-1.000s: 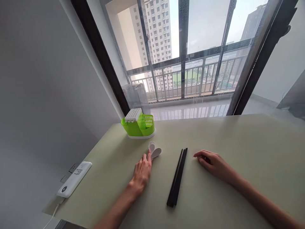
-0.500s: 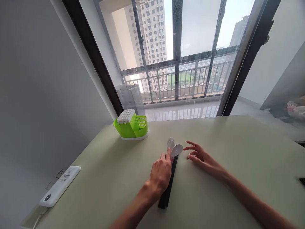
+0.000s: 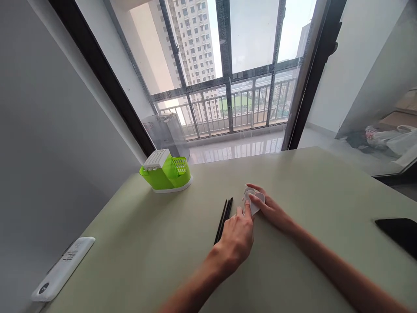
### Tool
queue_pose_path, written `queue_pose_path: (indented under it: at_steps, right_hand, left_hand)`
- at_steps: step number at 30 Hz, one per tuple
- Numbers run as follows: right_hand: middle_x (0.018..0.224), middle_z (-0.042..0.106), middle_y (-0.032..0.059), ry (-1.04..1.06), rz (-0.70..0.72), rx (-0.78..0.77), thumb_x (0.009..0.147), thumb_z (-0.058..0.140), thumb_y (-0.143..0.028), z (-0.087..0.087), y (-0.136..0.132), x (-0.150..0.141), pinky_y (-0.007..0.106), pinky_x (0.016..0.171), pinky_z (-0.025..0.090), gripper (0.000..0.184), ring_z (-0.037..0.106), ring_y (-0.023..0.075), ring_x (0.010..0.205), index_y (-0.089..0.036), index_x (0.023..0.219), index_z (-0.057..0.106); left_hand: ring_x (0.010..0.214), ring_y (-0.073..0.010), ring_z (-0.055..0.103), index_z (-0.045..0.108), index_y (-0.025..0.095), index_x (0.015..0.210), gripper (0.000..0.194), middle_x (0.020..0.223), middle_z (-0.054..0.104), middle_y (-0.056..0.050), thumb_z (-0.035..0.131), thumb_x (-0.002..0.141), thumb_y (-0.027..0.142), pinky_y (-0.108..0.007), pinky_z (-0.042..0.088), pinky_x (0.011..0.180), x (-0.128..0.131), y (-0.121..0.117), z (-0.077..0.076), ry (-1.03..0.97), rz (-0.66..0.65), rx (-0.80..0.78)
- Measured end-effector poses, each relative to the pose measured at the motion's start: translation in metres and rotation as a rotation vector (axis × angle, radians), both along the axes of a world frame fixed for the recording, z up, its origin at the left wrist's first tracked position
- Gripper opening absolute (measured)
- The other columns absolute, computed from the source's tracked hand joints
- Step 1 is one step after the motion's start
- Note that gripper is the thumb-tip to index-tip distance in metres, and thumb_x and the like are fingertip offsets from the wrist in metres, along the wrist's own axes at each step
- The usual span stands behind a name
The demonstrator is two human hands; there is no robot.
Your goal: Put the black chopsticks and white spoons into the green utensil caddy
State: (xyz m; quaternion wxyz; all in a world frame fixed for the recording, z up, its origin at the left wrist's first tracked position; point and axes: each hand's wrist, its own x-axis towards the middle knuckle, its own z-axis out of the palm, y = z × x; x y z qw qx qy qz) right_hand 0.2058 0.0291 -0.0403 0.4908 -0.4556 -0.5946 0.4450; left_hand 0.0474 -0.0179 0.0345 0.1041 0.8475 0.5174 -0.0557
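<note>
We grasp the white spoons (image 3: 257, 207) over the table (image 3: 140, 248), right of the black chopsticks (image 3: 227, 214); our left hand (image 3: 237, 237) clasps the handles, our right hand (image 3: 272, 211) the bowls; both wrists angle inward; far left stands a green caddy (image 3: 164, 179), its white slotted top (image 3: 157, 159) on one end.

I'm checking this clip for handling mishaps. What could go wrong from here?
The white spoons fan out where the left hand and right hand meet, so one might slip out.
The black chopsticks lie close beside the left hand, partly hidden by it, so it could nudge them askew.
</note>
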Motion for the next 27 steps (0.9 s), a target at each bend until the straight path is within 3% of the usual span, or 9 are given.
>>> queue_pose_path:
  at_steps: [9, 19, 27]
  right_hand:
    - [0.083, 0.064, 0.0001, -0.174, 0.017, 0.016, 0.096, 0.042, -0.067, -0.001, -0.002, -0.005, 0.033, 0.07, 0.052, 0.056, 0.061, 0.02, 0.073, -0.023, 0.129, 0.052]
    - [0.091, 0.07, 0.0042, -0.387, -0.109, 0.069, 0.103, 0.03, -0.054, -0.001, -0.004, -0.008, 0.035, 0.075, 0.049, 0.039, 0.065, 0.0226, 0.081, -0.024, 0.115, 0.053]
    - [0.09, 0.067, 0.0046, -0.411, -0.086, 0.133, 0.104, 0.03, -0.046, -0.005, -0.004, -0.006, 0.036, 0.081, 0.047, 0.032, 0.063, 0.0224, 0.085, -0.024, 0.1, 0.053]
  left_hand:
    - [0.1, -0.0278, 0.072, 0.008, 0.015, 0.164, 0.096, 0.125, 0.061, -0.017, 0.055, 0.081, -0.003, -0.031, 0.057, 0.078, -0.001, -0.017, -0.012, 0.045, 0.029, 0.0]
    - [0.109, -0.0266, 0.071, 0.019, 0.011, 0.162, 0.084, 0.126, 0.065, -0.02, 0.046, 0.085, -0.006, -0.031, 0.058, 0.087, 0.004, -0.017, -0.033, 0.051, 0.033, 0.119]
    - [0.106, -0.0248, 0.071, 0.031, 0.011, 0.158, 0.075, 0.126, 0.066, -0.02, 0.051, 0.086, 0.0, -0.028, 0.058, 0.081, 0.012, -0.02, -0.027, 0.116, 0.063, 0.078]
